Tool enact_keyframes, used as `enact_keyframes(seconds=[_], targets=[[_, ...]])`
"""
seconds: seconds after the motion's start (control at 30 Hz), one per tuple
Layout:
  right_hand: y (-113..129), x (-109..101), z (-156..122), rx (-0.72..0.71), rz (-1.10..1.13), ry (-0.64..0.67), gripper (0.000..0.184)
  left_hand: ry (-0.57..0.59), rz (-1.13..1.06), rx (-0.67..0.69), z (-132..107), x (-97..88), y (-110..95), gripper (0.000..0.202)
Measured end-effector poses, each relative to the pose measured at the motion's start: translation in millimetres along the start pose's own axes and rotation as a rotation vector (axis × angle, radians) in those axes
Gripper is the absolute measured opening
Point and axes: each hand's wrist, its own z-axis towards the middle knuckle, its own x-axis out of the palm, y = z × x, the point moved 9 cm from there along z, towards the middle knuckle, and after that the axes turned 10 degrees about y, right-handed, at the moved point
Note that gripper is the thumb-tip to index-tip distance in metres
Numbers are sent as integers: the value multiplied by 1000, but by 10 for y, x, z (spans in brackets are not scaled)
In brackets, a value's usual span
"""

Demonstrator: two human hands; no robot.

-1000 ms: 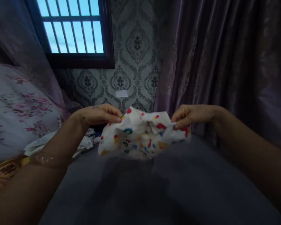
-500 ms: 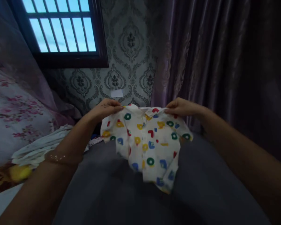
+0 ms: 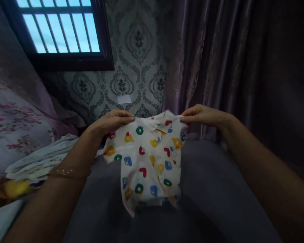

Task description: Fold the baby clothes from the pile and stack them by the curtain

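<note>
A small white child's shirt [image 3: 147, 162] printed with red, yellow, blue and green shapes hangs in the air above a dark grey surface [image 3: 218, 195]. My left hand [image 3: 111, 121] pinches its left shoulder and my right hand [image 3: 202, 115] pinches its right shoulder. Both hands are closed on the cloth. The shirt hangs down with its collar at the top and one short sleeve sticking out to the left. A thin bracelet sits on my left wrist.
A stack of folded pale cloths [image 3: 40, 162] lies at the left, beside a floral pillow [image 3: 12, 131]. A barred window [image 3: 58, 27] and patterned wallpaper are behind. Purple curtains [image 3: 230, 60] hang at the right.
The shirt was bunched between my hands a second ago. It has since opened out and now hangs down full length. My hands rose slightly and stayed at its shoulders.
</note>
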Motion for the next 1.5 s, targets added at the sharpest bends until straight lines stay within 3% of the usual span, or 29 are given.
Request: enact_keyframes(seconds=[0.13,0.33,0.53,0.7,0.87,1.07,1.2,1.33,1.5], targets=[[-81,-50,13,43,-46,-53,38,-8,-17,5,29,6,51,41],[-208,-139,145,33,-69,-197,38,-299,106,90,123,-212,45,38],[-296,-116,302,24,-134,-275,34,-362,191,145,242,-293,168,34],[-244,-204,306,42,-283,-425,30,-455,293,219,319,-427,165,40],[-73,-252,228,52,-444,-546,29,-526,435,165,250,-492,110,37],[154,-188,27,42,-551,-628,30,-563,571,120,-83,-307,-178,30],[305,-112,-215,44,-595,-704,29,-688,699,62,-425,-144,-386,30],[508,21,-582,49,-660,-762,30,-880,841,60,-924,52,-592,29],[880,201,-1143,13,-715,-788,32,-996,946,232,-1671,323,-957,32]])
